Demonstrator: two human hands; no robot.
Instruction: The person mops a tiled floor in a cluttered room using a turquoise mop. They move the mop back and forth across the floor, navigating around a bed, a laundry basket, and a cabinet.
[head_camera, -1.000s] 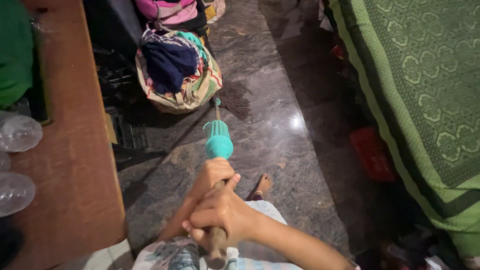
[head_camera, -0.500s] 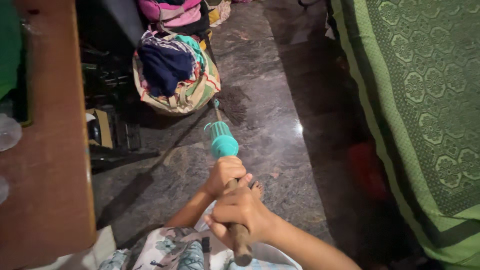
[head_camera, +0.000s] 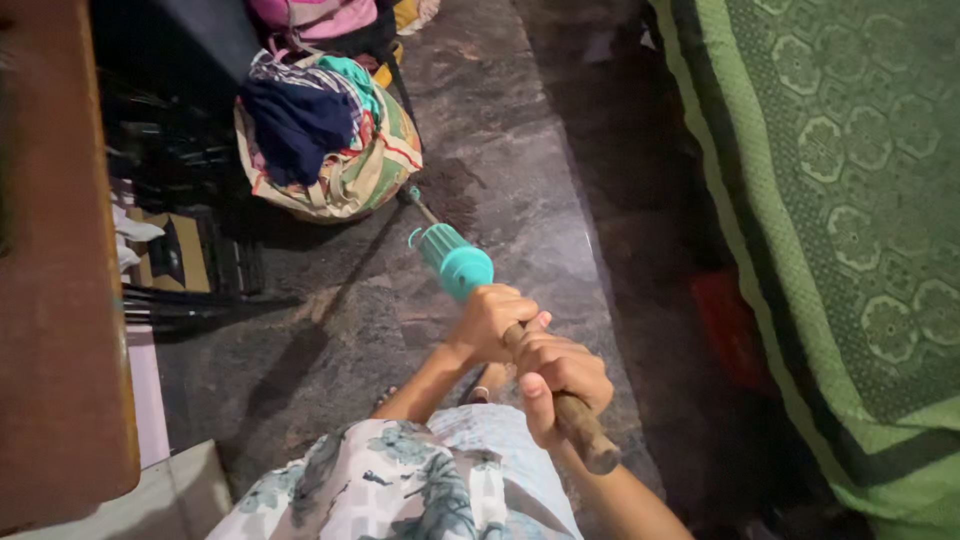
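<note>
Wooden mop handle (head_camera: 575, 425) has both fists clamped on it, left hand (head_camera: 492, 322) ahead of right hand (head_camera: 560, 375); I'd steer its head clear of the laundry bag (head_camera: 330, 140).

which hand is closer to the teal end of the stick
The left hand. It grips the stick right behind the teal part, while the right hand holds further back, nearer the bare wooden end.

Both hands, left hand (head_camera: 490, 320) and right hand (head_camera: 560, 375), grip a wooden-handled mop (head_camera: 455, 262).
</note>
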